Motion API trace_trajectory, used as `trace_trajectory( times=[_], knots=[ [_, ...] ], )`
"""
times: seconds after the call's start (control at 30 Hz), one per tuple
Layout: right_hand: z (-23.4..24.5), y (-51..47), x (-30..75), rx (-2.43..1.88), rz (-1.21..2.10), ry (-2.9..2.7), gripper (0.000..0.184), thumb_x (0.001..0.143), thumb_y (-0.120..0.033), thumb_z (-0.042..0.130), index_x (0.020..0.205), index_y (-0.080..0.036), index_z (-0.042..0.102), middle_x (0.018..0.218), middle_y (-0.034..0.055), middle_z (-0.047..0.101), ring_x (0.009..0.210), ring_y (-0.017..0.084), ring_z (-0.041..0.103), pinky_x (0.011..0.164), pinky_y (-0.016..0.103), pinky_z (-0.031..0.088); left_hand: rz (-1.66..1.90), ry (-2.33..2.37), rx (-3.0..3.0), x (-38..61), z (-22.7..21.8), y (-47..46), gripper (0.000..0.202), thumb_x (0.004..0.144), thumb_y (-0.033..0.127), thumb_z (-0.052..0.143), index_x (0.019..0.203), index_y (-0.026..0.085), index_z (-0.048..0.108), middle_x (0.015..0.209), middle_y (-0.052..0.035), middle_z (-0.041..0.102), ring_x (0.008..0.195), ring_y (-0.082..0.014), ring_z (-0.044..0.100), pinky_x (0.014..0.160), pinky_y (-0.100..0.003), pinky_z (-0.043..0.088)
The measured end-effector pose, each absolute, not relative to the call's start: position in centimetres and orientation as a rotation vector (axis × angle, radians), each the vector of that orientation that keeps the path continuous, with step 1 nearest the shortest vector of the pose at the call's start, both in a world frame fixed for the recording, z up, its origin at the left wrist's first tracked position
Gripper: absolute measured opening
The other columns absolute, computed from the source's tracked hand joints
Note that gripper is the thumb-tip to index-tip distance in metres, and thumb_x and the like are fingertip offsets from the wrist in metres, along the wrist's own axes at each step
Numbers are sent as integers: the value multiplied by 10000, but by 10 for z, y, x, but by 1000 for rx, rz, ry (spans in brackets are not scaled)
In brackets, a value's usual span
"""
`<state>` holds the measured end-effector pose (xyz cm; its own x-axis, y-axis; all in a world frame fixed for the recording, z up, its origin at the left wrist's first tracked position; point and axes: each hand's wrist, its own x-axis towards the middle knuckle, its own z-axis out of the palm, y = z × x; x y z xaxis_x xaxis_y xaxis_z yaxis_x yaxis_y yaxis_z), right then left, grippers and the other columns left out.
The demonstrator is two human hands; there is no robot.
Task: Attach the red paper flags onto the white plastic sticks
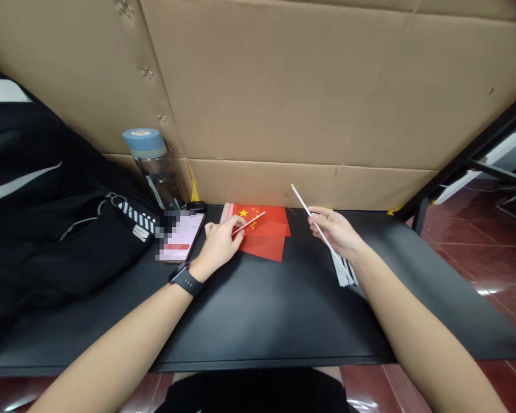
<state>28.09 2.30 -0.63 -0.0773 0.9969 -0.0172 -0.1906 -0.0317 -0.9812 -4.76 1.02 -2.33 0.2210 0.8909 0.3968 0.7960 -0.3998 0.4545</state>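
A stack of small red paper flags with yellow stars (262,232) lies on the black tabletop (275,310), slightly fanned. My left hand (218,244) rests at the stack's left edge, pinching a short white stick (249,222) whose tip lies over the flags. My right hand (333,231) is raised a little to the right of the flags and grips a longer white stick (303,205), which angles up and away. Below that hand lies a bundle of white sticks (344,268). A black smartwatch (186,281) circles my left wrist.
A smartphone (182,236), its screen lit and partly pixelated, lies left of the flags. Behind it stand a clear bottle with a blue lid (152,163) and a black bag (59,201). Cardboard sheets (266,97) rise behind the table; red tile flooring (477,258) shows right.
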Motion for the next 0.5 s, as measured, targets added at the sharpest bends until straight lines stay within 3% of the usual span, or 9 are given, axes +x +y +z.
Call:
trace_trajectory(
  times=[0.07, 0.13, 0.27, 0.37, 0.43, 0.5],
  knots=[
    [-6, 23, 281, -1020, 1403, -1079, 464, 711, -356, 945, 1123, -235, 768, 833, -10, 666, 650, 115, 554, 581, 270, 441, 911, 1608, 2369, -49, -28, 12, 370, 952, 175, 538, 1299, 234, 650, 1228, -73, 782, 1071, -278, 728, 927, -415, 376],
    [-4, 22, 280, -997, 1430, -1079, 425, 734, -355, 932, 1111, -227, 781, 841, -9, 653, 669, 114, 566, 610, 276, 466, 883, 1591, 2392, -49, -29, 11, 464, 906, 138, 541, 1344, 262, 634, 1333, -68, 748, 1126, -278, 714, 928, -414, 370],
    [0, 19, 280, -962, 1416, -1083, 311, 770, -383, 910, 1018, -241, 787, 855, 2, 650, 760, 139, 607, 662, 280, 502, 813, 1583, 2434, -47, -23, 7, 221, 965, 235, 536, 1105, 257, 706, 1146, -44, 793, 1024, -267, 712, 887, -408, 343],
    [1, 20, 282, -939, 1382, -1070, 297, 768, -390, 919, 986, -258, 768, 844, -4, 652, 727, 134, 597, 653, 279, 506, 771, 1571, 2471, -46, -21, 5, 311, 1073, 378, 435, 973, 225, 686, 1038, -60, 790, 1016, -277, 700, 859, -397, 331],
    [0, 22, 283, -921, 1363, -1038, 291, 767, -386, 927, 961, -257, 752, 837, -9, 659, 701, 124, 599, 667, 279, 518, 783, 1543, 2485, -46, -22, 5, 312, 1088, 382, 411, 1095, 233, 686, 1071, -65, 788, 1026, -275, 701, 872, -396, 330],
    [-3, 24, 285, -898, 1347, -997, 284, 765, -376, 935, 924, -251, 736, 857, -6, 681, 727, 121, 629, 717, 275, 541, 817, 1512, 2501, -48, -24, 5, 333, 1057, 284, 430, 1325, 252, 625, 1162, -71, 782, 1039, -264, 708, 906, -402, 332]
  ],
)
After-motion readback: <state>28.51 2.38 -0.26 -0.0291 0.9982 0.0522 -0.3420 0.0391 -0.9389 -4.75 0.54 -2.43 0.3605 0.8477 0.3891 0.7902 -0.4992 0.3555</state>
